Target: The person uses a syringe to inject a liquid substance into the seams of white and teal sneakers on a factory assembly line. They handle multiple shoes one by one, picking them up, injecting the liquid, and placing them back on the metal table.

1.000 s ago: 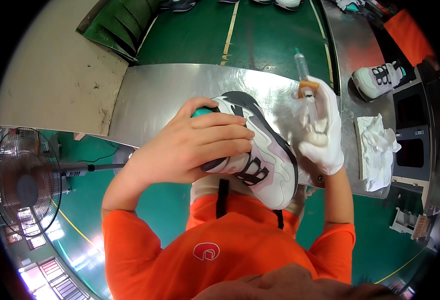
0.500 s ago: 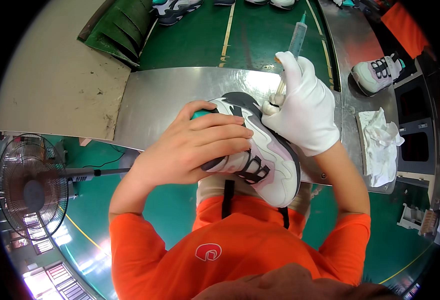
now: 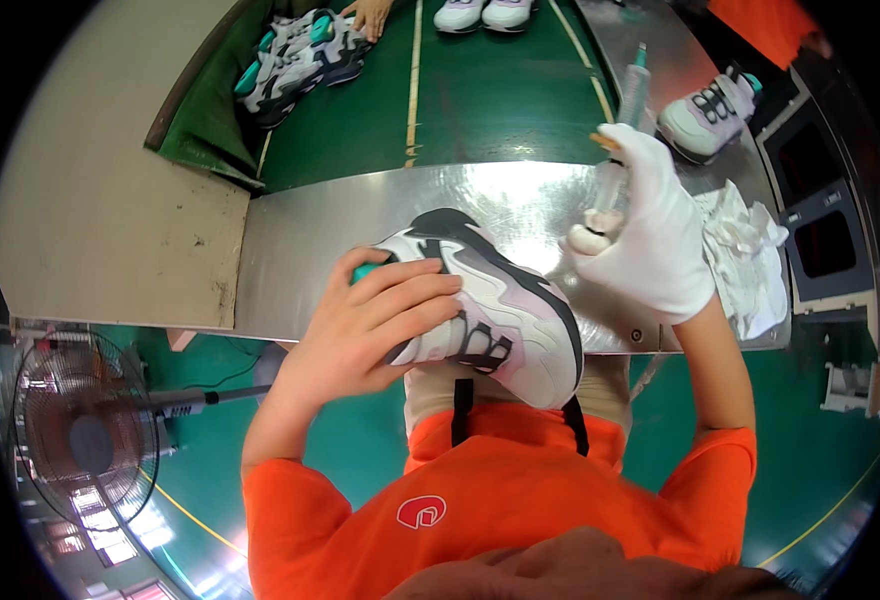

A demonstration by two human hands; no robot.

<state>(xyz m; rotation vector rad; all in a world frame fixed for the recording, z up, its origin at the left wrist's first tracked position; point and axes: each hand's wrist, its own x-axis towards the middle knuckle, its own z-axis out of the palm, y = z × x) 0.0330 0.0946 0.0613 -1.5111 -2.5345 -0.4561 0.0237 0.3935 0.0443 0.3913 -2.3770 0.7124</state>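
My bare left hand [image 3: 385,315] is wrapped over the heel and ankle opening of a white, grey and pale purple sneaker [image 3: 535,335] with black straps. The shoe lies tilted on its side at the near edge of the metal bench, toe toward my right, its dark sole facing away. My right hand [image 3: 650,235], in a white glove, grips a clear syringe [image 3: 636,92] with a green tip pointing away from me. Something pale with a dark band, perhaps a small brush or dauber, shows by the gloved fingers; I cannot tell its kind. The right hand is apart from the shoe.
Beyond the metal bench [image 3: 310,225] runs a green conveyor belt [image 3: 480,105] carrying several sneakers [image 3: 305,65]. Another person's hand [image 3: 368,18] touches those at the far left. One sneaker [image 3: 705,120] and a white cloth [image 3: 750,260] lie at the right. A fan [image 3: 90,440] stands at the left.
My right hand with the syringe has moved right, away from the shoe. The left hand and shoe have shifted slightly left in view. Shoes on the belt have come nearer, and another person's hand has appeared.
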